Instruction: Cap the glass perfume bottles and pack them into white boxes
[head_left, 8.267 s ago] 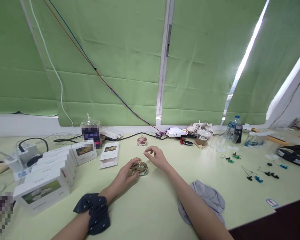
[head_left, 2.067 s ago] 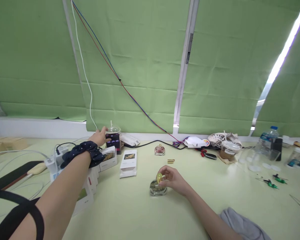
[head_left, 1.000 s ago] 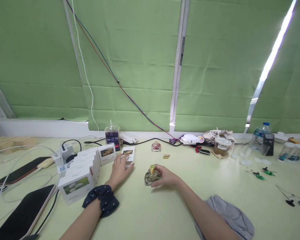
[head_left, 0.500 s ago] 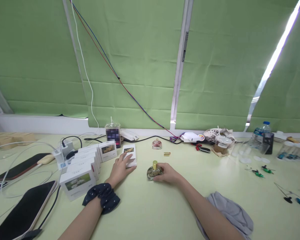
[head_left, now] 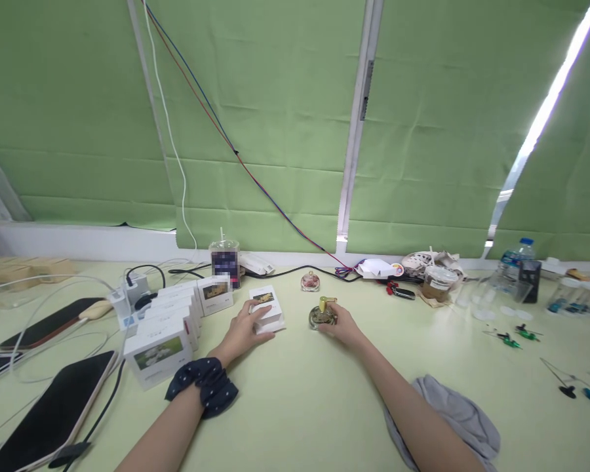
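Observation:
My right hand (head_left: 343,326) is closed around a small rounded glass perfume bottle (head_left: 320,318) with a gold cap, which stands upright at the middle of the table. A gold cylinder (head_left: 331,299) shows just behind the bottle's cap, partly hidden. To the left, my left hand (head_left: 240,335) grips a white box (head_left: 269,309) with a yellow flower picture, fingers on its top and thumb along its near side. Farther back sits a pinkish glass bottle (head_left: 310,282), touched by neither hand.
A row of white boxes (head_left: 162,347) stands left of my left hand, beside phones and white cables. At the back are a drink cup (head_left: 225,262) and a jar (head_left: 437,282). Grey cloth (head_left: 455,416) lies under my right forearm; small green tools (head_left: 509,339) lie right.
My right hand has carried the perfume bottle away from me and a little right, close to the gold cylinder. My left hand has shifted the white box slightly right and turned it.

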Motion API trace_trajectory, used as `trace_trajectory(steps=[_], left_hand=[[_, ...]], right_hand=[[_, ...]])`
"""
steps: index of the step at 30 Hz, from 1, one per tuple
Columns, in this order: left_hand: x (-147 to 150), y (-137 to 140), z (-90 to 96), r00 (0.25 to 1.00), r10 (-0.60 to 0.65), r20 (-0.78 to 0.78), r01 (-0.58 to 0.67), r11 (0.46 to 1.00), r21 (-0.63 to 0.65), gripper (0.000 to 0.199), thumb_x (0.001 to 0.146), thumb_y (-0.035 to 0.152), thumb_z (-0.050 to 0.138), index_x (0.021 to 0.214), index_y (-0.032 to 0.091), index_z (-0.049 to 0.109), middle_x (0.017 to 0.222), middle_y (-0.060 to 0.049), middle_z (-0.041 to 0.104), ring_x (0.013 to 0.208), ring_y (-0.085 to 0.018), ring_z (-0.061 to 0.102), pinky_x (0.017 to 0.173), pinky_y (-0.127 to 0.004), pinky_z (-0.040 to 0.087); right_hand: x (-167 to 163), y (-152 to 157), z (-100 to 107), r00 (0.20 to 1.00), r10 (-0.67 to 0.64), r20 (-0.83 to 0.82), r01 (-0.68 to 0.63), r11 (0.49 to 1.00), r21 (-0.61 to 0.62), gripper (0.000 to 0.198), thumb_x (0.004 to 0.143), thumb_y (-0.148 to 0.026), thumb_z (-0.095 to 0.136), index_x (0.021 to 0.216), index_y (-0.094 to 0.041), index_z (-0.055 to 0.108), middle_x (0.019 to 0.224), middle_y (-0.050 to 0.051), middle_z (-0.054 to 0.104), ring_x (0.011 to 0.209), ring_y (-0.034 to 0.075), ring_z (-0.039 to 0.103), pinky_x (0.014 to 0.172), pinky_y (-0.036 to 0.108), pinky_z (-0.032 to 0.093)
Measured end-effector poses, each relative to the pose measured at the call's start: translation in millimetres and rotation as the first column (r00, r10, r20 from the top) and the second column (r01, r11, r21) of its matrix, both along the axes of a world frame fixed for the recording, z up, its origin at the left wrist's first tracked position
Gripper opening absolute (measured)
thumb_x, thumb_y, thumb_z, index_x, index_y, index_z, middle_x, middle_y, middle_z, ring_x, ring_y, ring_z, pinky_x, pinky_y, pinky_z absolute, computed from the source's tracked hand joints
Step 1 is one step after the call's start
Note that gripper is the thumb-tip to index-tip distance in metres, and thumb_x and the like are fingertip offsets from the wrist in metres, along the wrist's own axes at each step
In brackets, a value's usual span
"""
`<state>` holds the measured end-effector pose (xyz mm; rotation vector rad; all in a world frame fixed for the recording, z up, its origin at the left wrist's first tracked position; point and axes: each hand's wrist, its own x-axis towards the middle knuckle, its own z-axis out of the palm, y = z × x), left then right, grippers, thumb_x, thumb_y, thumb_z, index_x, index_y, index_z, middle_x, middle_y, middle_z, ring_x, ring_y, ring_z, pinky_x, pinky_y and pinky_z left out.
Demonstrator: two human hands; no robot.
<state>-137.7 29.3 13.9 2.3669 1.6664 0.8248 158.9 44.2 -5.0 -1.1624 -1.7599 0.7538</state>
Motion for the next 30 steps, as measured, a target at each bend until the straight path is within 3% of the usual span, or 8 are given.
trace_trajectory(steps=[4,7,9,12,14,20,26,30], left_hand=[[7,-6,5.8,0.996,-0.089,0.009,0.090,0.993,-0.072,0.063,0.064,0.038,0.076,0.123,0.024,0.057,0.140,-0.013,0.033,0.119,-0.033,0.051,0.099,-0.045,0.042],[10,-11,9.4,0.984,-0.173,0.042,0.177,0.975,-0.136,0.067,0.061,0.038,0.078,0.123,0.025,0.056,0.147,-0.012,0.025,0.122,-0.034,0.049,0.102,-0.044,0.040],[12,-13,12.1,0.973,-0.222,0.066,0.230,0.956,-0.183,0.070,0.058,0.036,0.079,0.123,0.025,0.056,0.150,-0.012,0.020,0.128,-0.034,0.043,0.105,-0.043,0.037],[13,-18,16.9,0.955,-0.276,0.106,0.294,0.927,-0.233,0.070,0.056,0.031,0.080,0.122,0.025,0.057,0.152,-0.011,0.019,0.135,-0.034,0.034,0.108,-0.041,0.033],[14,-20,20.4,0.945,-0.300,0.134,0.325,0.911,-0.254,0.069,0.056,0.028,0.080,0.122,0.025,0.057,0.153,-0.011,0.021,0.135,-0.033,0.033,0.107,-0.040,0.034],[18,-23,27.8,0.926,-0.326,0.193,0.371,0.879,-0.299,0.068,0.056,0.032,0.081,0.121,0.028,0.060,0.151,-0.009,0.028,0.137,-0.032,0.031,0.111,-0.041,0.029],[19,-22,25.9,0.907,-0.325,0.267,0.396,0.875,-0.278,0.051,0.067,0.037,0.074,0.117,0.026,0.065,0.148,-0.011,0.035,0.126,-0.033,0.045,0.101,-0.043,0.041],[18,-20,23.5,0.893,-0.335,0.301,0.416,0.871,-0.261,0.048,0.070,0.039,0.072,0.116,0.026,0.065,0.147,-0.009,0.037,0.119,-0.030,0.051,0.094,-0.041,0.046]], right_hand=[[-4,-6,9,0.986,-0.162,-0.022,0.164,0.972,0.171,0.065,0.062,-0.031,0.075,0.119,-0.020,0.047,0.107,0.008,0.061,0.096,0.025,0.058,0.084,0.041,0.046],[-13,-20,22,0.957,-0.284,-0.061,0.276,0.823,0.496,0.037,0.075,-0.027,0.063,0.109,-0.018,0.052,0.105,0.011,0.060,0.098,0.025,0.055,0.086,0.042,0.044],[-21,-31,28,0.982,-0.187,-0.004,0.151,0.778,0.610,0.017,0.082,-0.021,0.053,0.099,-0.018,0.055,0.090,0.009,0.061,0.085,0.021,0.058,0.078,0.036,0.047],[-34,-45,28,0.961,0.049,0.271,-0.191,0.827,0.529,0.018,0.085,-0.014,0.047,0.100,-0.019,0.056,0.085,0.006,0.061,0.069,0.016,0.057,0.066,0.029,0.048],[-42,-49,22,0.907,0.142,0.396,-0.320,0.844,0.430,0.026,0.085,-0.010,0.046,0.108,-0.020,0.055,0.103,0.008,0.060,0.081,0.018,0.060,0.072,0.030,0.050],[-52,-40,3,0.932,0.210,0.296,-0.307,0.890,0.337,0.028,0.083,-0.006,0.051,0.106,-0.020,0.057,0.120,0.011,0.052,0.107,0.022,0.055,0.090,0.037,0.047],[-50,-35,-1,0.946,0.274,0.172,-0.314,0.908,0.278,0.034,0.075,0.003,0.048,0.098,-0.019,0.061,0.114,0.010,0.054,0.075,0.013,0.057,0.071,0.030,0.050],[-47,-39,6,0.935,0.325,0.144,-0.352,0.904,0.243,0.044,0.070,0.007,0.043,0.099,-0.021,0.063,0.116,0.008,0.054,0.078,0.013,0.057,0.070,0.028,0.049]])
